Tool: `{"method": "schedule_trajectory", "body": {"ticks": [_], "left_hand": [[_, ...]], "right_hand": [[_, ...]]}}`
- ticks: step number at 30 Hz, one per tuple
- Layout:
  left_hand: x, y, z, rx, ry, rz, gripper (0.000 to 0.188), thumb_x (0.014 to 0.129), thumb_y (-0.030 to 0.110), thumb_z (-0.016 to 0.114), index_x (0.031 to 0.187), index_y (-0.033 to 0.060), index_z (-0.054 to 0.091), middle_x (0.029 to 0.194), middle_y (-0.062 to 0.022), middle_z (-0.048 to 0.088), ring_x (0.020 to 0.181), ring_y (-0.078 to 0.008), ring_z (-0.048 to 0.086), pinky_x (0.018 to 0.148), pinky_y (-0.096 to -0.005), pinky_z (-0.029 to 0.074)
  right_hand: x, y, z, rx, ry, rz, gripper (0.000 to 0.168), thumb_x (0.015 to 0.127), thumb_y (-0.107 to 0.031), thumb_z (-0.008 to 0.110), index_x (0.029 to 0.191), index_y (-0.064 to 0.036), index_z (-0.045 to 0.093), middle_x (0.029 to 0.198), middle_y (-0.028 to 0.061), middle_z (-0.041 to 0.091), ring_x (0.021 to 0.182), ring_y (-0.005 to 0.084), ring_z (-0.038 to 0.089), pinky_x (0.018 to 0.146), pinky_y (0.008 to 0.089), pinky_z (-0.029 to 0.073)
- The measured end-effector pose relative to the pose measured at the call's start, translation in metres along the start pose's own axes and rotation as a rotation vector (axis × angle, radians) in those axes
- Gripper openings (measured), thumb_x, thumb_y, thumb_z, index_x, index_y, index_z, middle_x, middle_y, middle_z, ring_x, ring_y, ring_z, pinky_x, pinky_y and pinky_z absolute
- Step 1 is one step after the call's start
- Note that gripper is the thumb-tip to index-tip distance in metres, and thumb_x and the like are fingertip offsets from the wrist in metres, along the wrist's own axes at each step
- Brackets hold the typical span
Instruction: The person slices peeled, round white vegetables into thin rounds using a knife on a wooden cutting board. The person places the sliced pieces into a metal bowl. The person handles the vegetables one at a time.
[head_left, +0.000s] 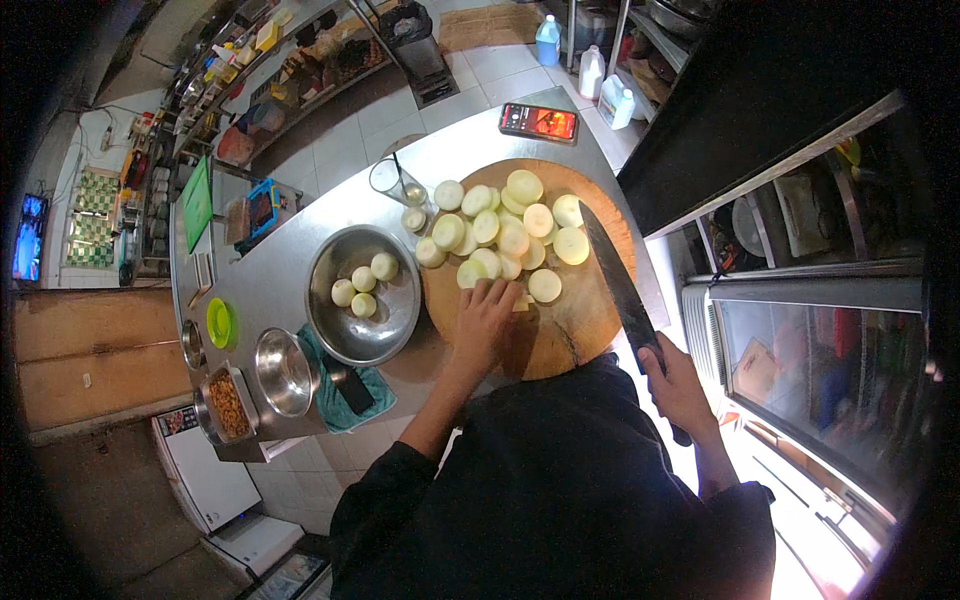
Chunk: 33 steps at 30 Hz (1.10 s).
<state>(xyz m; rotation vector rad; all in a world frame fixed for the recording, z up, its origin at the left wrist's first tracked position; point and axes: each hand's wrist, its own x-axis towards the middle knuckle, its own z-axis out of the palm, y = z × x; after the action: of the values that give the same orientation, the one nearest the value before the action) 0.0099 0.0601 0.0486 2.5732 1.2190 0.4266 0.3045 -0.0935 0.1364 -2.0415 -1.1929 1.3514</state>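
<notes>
My right hand grips the handle of a large dark-bladed knife. Its blade points away from me over the right side of a round wooden chopping board. Many halved, peeled onions lie on the board, most with pale cut faces up. My left hand is at the near edge of this group, fingertips against an onion half; whether it grips anything is hidden under the fingers. Beside those fingers is a small pale onion piece. One separate half lies just right of the hand.
Left of the board, a steel bowl holds several whole peeled onions. A drinking glass and a lit phone stand on the steel table. Further left are a teal cloth, a smaller bowl and a food tray.
</notes>
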Motion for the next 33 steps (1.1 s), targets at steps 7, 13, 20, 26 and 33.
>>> {"method": "schedule_trajectory", "body": {"ticks": [7,13,20,26,33], "left_hand": [[0.049,0.016,-0.007,-0.410,0.018,-0.069,0.039,0.086,0.010,0.079,0.120,0.0093,0.059,0.113,-0.0107,0.066,0.109,-0.0357,0.058,0.094,-0.0474,0.043],[0.105,0.023,0.013,-0.427,0.185,0.006,0.037,0.087,0.009,0.078,0.120,0.0086,0.061,0.115,-0.0120,0.066,0.110,-0.0375,0.057,0.096,-0.0489,0.043],[0.073,0.025,0.001,-0.253,0.058,-0.018,0.040,0.090,0.022,0.077,0.125,0.0097,0.063,0.122,-0.0126,0.066,0.121,-0.0377,0.054,0.100,-0.0563,0.040],[0.026,0.029,0.024,0.008,-0.042,0.046,0.051,0.089,0.028,0.078,0.136,0.0169,0.062,0.131,-0.0077,0.068,0.133,-0.0326,0.053,0.107,-0.0594,0.036],[0.034,0.020,0.038,0.000,-0.116,0.072,0.058,0.091,0.029,0.077,0.143,0.0140,0.057,0.139,-0.0087,0.065,0.138,-0.0341,0.049,0.109,-0.0608,0.033]], "right_hand": [[-0.002,0.006,0.000,0.007,0.035,0.009,0.032,0.114,-0.036,0.053,0.115,-0.005,0.056,0.063,0.0013,0.051,0.047,0.0107,0.052,0.042,0.0300,0.045],[-0.007,0.002,-0.002,0.062,0.039,0.089,0.039,0.113,-0.036,0.054,0.127,0.000,0.056,0.063,0.0024,0.052,0.048,0.0116,0.053,0.043,0.0304,0.045],[-0.016,0.016,-0.001,0.097,0.116,0.160,0.054,0.113,-0.035,0.056,0.147,0.007,0.049,0.065,0.0038,0.056,0.050,0.0124,0.055,0.044,0.0315,0.046],[-0.011,0.017,0.003,0.102,0.072,0.092,0.036,0.112,-0.034,0.056,0.125,0.000,0.056,0.064,0.0029,0.053,0.049,0.0121,0.054,0.043,0.0313,0.045],[-0.008,0.011,-0.001,0.084,0.041,0.060,0.034,0.112,-0.035,0.056,0.121,-0.001,0.057,0.063,0.0030,0.053,0.048,0.0122,0.053,0.042,0.0317,0.046]]}}
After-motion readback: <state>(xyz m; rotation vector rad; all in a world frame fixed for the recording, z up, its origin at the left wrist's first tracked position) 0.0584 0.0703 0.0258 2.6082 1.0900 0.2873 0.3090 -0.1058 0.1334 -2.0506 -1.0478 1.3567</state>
